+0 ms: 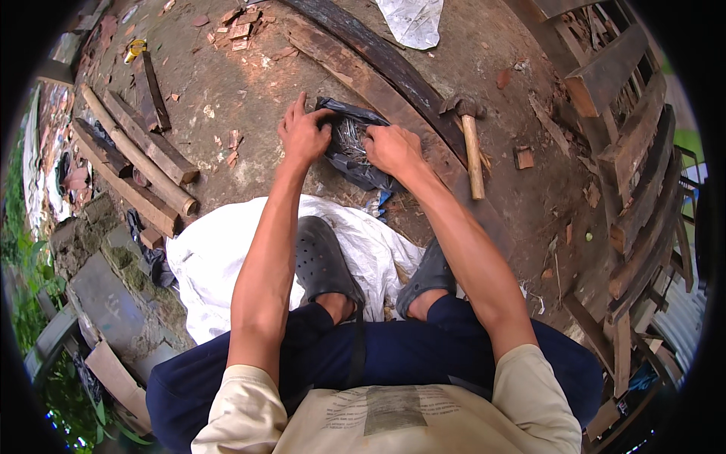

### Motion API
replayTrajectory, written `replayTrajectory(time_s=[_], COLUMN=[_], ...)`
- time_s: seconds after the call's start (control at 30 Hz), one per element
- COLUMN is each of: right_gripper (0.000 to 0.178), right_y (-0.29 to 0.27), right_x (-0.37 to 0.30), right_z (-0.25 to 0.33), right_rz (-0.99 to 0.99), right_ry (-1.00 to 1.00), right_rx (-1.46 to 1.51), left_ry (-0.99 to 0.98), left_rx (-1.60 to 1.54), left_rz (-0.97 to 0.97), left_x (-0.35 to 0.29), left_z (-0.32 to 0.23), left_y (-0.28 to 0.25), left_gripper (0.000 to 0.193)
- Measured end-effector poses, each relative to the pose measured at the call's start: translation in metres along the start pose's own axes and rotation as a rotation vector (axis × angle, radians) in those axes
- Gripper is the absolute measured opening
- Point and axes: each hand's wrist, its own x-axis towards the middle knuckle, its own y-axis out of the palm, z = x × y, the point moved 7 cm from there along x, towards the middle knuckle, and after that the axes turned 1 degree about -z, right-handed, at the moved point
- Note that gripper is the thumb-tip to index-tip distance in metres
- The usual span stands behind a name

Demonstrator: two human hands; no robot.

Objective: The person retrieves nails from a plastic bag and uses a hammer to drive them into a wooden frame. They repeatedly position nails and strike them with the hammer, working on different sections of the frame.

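A black plastic bag lies on the dirt ground in front of my feet, its mouth spread wide. Inside it is a heap of thin, shiny metal nails. At the bag's left rim is my left hand, fingers spread, with the thumb against the plastic. My right hand is curled over the right rim, its thumb reaching in beside the nails; its fingertips are partly hidden. To the right of it, a hammer with a wooden handle rests with its rusty head against a plank.
Long wooden planks run past the bag's far side. A white sack lies under my feet. Several timber pieces lie at left, near a yellow tape measure. Stacked wood stands at right. Brick chips are scattered about.
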Motion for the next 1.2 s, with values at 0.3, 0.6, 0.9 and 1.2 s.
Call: replayTrajectory(time_s=[0.3, 0.6, 0.9, 1.2], right_gripper=[0.039, 0.033, 0.043, 0.039], right_y=[0.035, 0.044, 0.057, 0.045], right_x=[0.008, 0.013, 0.008, 0.005], right_z=[-0.018, -0.014, -0.015, 0.024], right_rz=[-0.103, -0.11, -0.095, -0.1], right_ry=[0.026, 0.132, 0.183, 0.281], right_rx=[0.357, 0.475, 0.576, 0.262], left_ry=[-0.041, -0.101, -0.145, -0.112], left_rx=[-0.02, -0.082, -0.012, -0.223], left_rz=[0.0, 0.022, 0.115, 0.12], left_x=[-0.007, -0.008, -0.009, 0.0], left_z=[-0.005, 0.001, -0.001, 0.017], left_y=[0.024, 0.025, 0.02, 0.034], left_gripper=[0.038, 0.032, 0.036, 0.044])
